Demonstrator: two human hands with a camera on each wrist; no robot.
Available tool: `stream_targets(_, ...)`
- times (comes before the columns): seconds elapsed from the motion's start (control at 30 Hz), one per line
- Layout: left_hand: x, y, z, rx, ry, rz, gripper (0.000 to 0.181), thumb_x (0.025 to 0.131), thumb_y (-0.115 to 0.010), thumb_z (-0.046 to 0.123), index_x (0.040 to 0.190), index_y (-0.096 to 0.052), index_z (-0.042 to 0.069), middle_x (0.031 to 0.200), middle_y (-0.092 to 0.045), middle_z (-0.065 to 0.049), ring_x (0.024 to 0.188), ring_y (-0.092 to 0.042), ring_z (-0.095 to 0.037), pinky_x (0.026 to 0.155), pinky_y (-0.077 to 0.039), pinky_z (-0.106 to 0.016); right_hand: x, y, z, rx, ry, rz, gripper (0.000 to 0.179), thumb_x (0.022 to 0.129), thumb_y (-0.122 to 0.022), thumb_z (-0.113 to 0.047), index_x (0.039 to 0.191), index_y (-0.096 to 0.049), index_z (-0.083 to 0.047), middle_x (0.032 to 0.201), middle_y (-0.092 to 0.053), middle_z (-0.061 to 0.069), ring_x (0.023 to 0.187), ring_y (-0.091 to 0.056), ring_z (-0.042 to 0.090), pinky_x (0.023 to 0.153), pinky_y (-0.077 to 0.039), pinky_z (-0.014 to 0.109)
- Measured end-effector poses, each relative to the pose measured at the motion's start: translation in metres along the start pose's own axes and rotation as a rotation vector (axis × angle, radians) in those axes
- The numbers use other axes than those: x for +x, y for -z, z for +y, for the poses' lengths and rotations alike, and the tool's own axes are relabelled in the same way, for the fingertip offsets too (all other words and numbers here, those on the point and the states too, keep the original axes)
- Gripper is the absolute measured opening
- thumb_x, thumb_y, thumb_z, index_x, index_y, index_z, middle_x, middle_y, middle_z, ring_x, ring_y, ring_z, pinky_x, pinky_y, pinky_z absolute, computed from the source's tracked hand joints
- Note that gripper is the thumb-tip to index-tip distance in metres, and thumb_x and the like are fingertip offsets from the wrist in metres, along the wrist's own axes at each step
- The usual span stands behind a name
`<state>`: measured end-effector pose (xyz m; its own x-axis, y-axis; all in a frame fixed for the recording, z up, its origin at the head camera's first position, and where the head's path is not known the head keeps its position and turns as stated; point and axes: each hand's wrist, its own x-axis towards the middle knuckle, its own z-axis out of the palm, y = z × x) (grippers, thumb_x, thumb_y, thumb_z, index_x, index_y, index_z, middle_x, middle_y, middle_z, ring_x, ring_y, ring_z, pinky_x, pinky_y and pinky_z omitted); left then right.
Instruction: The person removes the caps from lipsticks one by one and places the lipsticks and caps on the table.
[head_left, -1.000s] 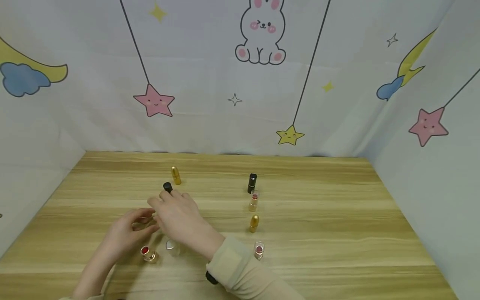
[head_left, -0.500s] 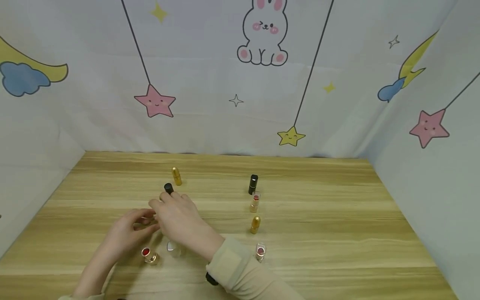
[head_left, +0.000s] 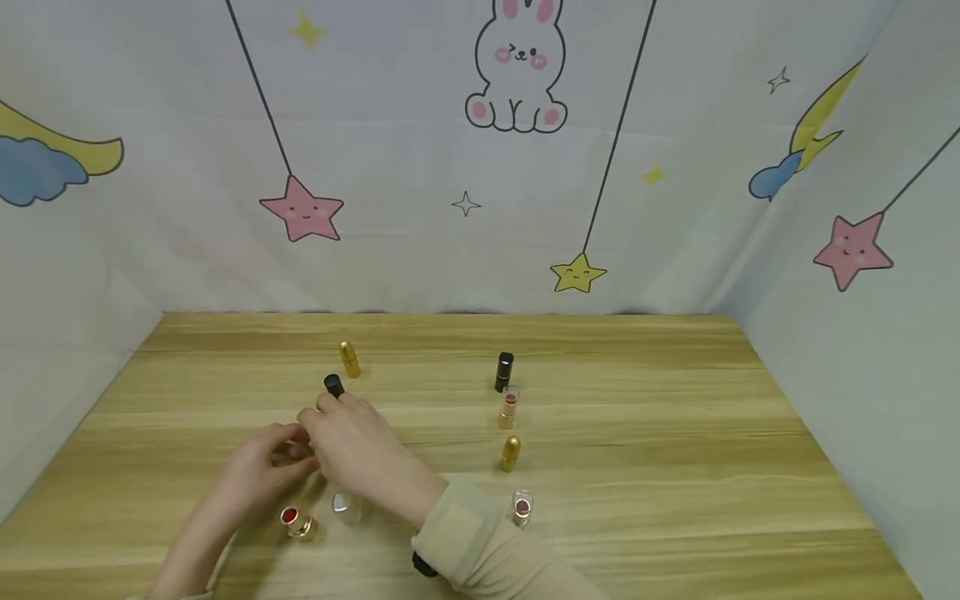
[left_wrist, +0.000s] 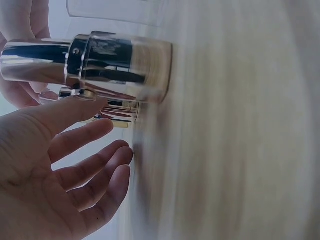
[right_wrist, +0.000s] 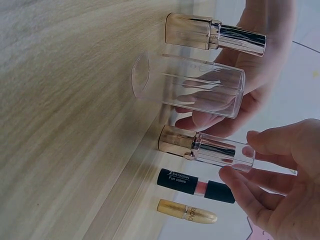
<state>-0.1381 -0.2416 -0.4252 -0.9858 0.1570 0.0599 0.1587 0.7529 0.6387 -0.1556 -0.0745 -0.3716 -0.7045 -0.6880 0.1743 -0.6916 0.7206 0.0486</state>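
A clear-capped lipstick (right_wrist: 207, 146) stands on the table (head_left: 675, 458) between the hands, its top pinched by the right hand (head_left: 356, 437); the left hand (head_left: 258, 467), fingers loose, is beside it. Nearer than the hands stand a clear cap (right_wrist: 195, 82) and an uncapped lipstick (head_left: 298, 524); beyond them, a black lipstick (head_left: 333, 385).

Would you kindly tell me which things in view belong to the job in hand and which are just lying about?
Job in hand, apparently:
clear-capped lipstick, pinched by the right hand
perhaps uncapped lipstick, loose clear cap

Lying about:
left gold lipstick
left black lipstick
row of four lipsticks, right
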Motion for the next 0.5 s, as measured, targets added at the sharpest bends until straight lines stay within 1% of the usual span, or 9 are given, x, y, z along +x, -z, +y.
stream_targets(0.1, 0.0011, -0.0013, -0.0008, 0.000, -0.007, 0.002, 0.025, 0.082, -0.075, 0.017, 0.102, -0.067, 0.006, 0.096, -0.068, -0.007, 0.084, -0.066, -0.019, 0.072, -0.054, -0.029, 0.0002, -0.0012, 0.0002, -0.004, 0.004, 0.007, 0.016, 0.092, -0.063, -0.028, 0.108, -0.065, -0.025, 0.097, -0.061, -0.009, 0.081, -0.052, 0.005, 0.071, -0.044, 0.016)
stream_targets(0.2, 0.0019, -0.0026, -0.0011, -0.004, -0.001, -0.005, 0.025, 0.081, -0.076, 0.017, 0.101, -0.067, 0.004, 0.093, -0.068, -0.007, 0.084, -0.065, -0.019, 0.071, -0.053, -0.030, 0.0002, -0.0028, 0.0004, 0.002, 0.003, 0.014, 0.014, 0.092, -0.063, -0.027, 0.106, -0.064, -0.025, 0.095, -0.061, -0.009, 0.078, -0.051, 0.005, 0.068, -0.043, 0.016)
stream_targets(0.33, 0.0036, -0.0039, -0.0006, 0.004, 0.002, -0.001, 0.022, 0.080, -0.076, 0.016, 0.097, -0.067, 0.005, 0.089, -0.068, -0.005, 0.083, -0.064, -0.018, 0.071, -0.052, -0.029, 0.0010, -0.0049, 0.0007, 0.011, 0.001, 0.020, 0.012, 0.091, -0.065, -0.027, 0.103, -0.064, -0.025, 0.094, -0.060, -0.010, 0.077, -0.050, 0.005, 0.067, -0.043, 0.016)
stream_targets(0.5, 0.0059, -0.0043, 0.0007, 0.003, 0.008, 0.004, 0.020, 0.080, -0.076, 0.015, 0.095, -0.067, 0.006, 0.089, -0.068, -0.004, 0.084, -0.065, -0.018, 0.072, -0.052, -0.028, 0.0012, -0.0057, 0.0012, 0.008, 0.006, 0.031, 0.013, 0.090, -0.066, -0.027, 0.103, -0.064, -0.025, 0.094, -0.059, -0.010, 0.076, -0.049, 0.005, 0.067, -0.043, 0.015)
